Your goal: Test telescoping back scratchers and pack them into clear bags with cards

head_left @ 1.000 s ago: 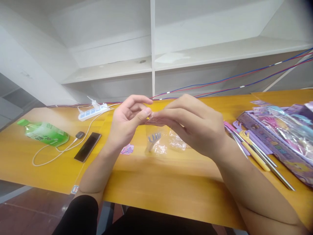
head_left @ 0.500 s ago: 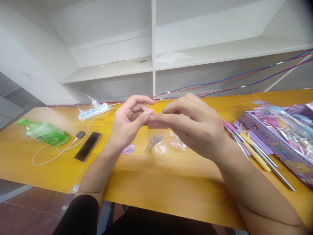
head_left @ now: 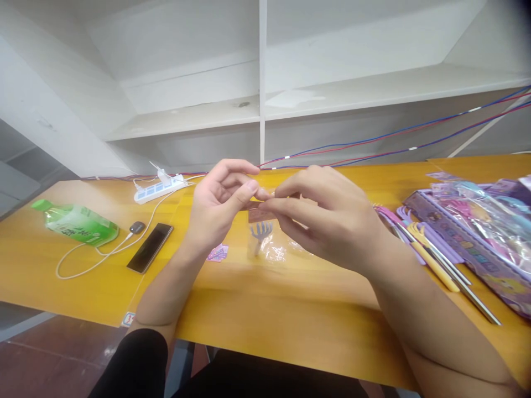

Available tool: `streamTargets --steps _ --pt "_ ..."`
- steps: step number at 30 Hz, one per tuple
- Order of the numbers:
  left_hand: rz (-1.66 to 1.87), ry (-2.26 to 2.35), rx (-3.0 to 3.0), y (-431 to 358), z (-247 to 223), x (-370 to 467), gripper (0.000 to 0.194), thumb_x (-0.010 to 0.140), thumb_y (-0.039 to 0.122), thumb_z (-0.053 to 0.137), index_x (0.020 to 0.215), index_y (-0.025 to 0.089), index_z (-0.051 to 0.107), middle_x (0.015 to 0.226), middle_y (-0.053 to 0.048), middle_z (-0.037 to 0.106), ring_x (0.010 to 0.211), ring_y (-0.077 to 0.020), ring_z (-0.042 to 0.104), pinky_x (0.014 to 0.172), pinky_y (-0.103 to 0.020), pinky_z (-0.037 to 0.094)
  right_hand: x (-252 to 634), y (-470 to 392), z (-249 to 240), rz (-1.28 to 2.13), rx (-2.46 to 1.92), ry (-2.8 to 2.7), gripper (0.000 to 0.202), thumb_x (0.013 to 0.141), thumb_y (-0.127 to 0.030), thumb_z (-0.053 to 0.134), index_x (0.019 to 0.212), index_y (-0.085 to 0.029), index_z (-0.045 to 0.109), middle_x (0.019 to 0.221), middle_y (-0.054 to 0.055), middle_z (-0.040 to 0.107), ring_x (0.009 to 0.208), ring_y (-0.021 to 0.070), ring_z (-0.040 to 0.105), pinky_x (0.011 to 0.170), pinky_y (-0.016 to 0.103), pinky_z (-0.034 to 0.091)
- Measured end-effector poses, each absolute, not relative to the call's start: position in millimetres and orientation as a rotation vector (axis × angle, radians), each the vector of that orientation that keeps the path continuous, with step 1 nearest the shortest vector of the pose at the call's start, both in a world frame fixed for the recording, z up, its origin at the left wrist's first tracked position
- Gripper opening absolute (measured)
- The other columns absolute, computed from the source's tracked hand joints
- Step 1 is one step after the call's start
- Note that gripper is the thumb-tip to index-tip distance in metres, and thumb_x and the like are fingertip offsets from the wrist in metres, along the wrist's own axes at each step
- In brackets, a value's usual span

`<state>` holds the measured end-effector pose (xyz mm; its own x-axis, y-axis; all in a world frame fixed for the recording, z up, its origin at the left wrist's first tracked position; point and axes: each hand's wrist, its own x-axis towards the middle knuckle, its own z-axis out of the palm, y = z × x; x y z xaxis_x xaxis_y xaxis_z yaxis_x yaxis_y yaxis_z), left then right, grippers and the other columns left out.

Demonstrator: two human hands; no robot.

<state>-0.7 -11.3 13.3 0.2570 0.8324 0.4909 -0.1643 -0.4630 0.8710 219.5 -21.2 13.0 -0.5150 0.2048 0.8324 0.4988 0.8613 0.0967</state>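
Observation:
My left hand (head_left: 218,207) and my right hand (head_left: 327,215) meet above the middle of the table, thumbs and fingers pinched at the top edge of a clear plastic bag (head_left: 274,251). A reddish-pink card (head_left: 255,215) shows at the bag's upper end, just under my fingertips. Inside the bag is a blue-grey clawed head (head_left: 261,229), like that of a back scratcher. My fingers partly hide the bag's top, and my right hand covers more crinkled clear plastic behind it. Small pink-purple cards (head_left: 218,252) lie beside my left wrist.
Several back scratchers (head_left: 433,257) lie at right beside a purple display box (head_left: 468,240) of bagged ones. At left are a green bottle (head_left: 78,224), a phone (head_left: 150,249), an earphone case (head_left: 136,227) and a power strip (head_left: 160,189). White shelving (head_left: 262,83) stands behind.
My right hand's fingers have lowered slightly and closed in near the left fingertips. The card and the clawed head in the bag have shifted a little left, and the claw shows more clearly.

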Motion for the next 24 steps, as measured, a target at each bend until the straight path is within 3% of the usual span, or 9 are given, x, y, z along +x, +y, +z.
streamTargets --steps 4,12,15,17,19,21,24 --pt "1.384 0.622 1.622 -11.4 13.3 -0.2 0.021 0.102 0.032 0.08 0.118 0.023 0.071 0.089 0.0 0.076 0.089 -0.0148 0.08 0.082 -0.026 0.069 217.6 -22.8 12.5 -0.423 -0.5 -2.136 0.022 0.101 -0.008 0.06 0.108 -0.022 0.075 0.089 0.003 0.066 0.078 0.0161 0.054 0.072 0.034 0.042" --pt "1.378 0.664 1.626 -11.6 13.8 0.1 0.023 0.102 0.035 0.08 0.117 0.023 0.068 0.09 0.0 0.076 0.089 -0.0168 0.082 0.081 -0.028 0.07 221.3 -24.2 12.6 -0.43 -0.508 -2.16 0.023 0.103 -0.011 0.06 0.118 -0.023 0.073 0.089 0.002 0.063 0.079 0.0157 0.056 0.072 0.033 0.045" --pt "1.38 0.692 1.656 -11.5 13.3 -0.3 0.024 0.101 0.037 0.08 0.118 0.023 0.069 0.092 -0.001 0.077 0.087 -0.0156 0.081 0.082 -0.028 0.07 222.0 -25.8 14.9 -0.373 -0.609 -2.072 0.024 0.105 -0.021 0.065 0.128 -0.025 0.07 0.102 0.006 0.067 0.081 0.016 0.059 0.071 0.033 0.049" --pt "1.383 0.707 1.68 -11.8 12.9 0.2 0.025 0.101 0.038 0.081 0.118 0.023 0.069 0.091 -0.001 0.077 0.088 -0.0157 0.08 0.083 -0.028 0.069 221.8 -26.7 16.0 -0.256 -0.726 -2.038 0.038 0.104 -0.034 0.073 0.14 -0.024 0.065 0.117 0.009 0.069 0.083 0.0164 0.063 0.069 0.032 0.051" --pt "1.389 0.696 1.694 -11.5 12.5 0.4 0.025 0.1 0.037 0.082 0.117 0.023 0.07 0.089 0.0 0.077 0.088 -0.0148 0.08 0.085 -0.027 0.068 221.6 -26.3 16.0 -0.083 -0.8 -2.058 0.049 0.102 -0.038 0.077 0.146 -0.024 0.061 0.119 0.008 0.072 0.079 0.015 0.065 0.066 0.03 0.052" --pt "1.395 0.664 1.69 -10.1 12.4 -0.8 0.028 0.101 0.043 0.081 0.116 0.022 0.07 0.089 0.0 0.076 0.087 -0.0138 0.078 0.085 -0.026 0.067 221.8 -24.0 15.3 0.068 -0.789 -2.086 0.038 0.103 -0.03 0.074 0.14 -0.024 0.065 0.105 0.003 0.075 0.074 0.0129 0.065 0.066 0.028 0.052" --pt "1.303 0.608 1.736 -5.9 13.7 -7.0 0.053 0.095 0.065 0.08 0.124 0.022 0.067 0.1 -0.005 0.077 0.094 -0.0168 0.077 0.083 -0.028 0.066 223.6 -17.9 14.4 0.147 -0.726 -2.082 0.014 0.105 -0.019 0.068 0.117 -0.024 0.072 0.091 -0.001 0.073 0.071 0.0113 0.065 0.067 0.026 0.052"
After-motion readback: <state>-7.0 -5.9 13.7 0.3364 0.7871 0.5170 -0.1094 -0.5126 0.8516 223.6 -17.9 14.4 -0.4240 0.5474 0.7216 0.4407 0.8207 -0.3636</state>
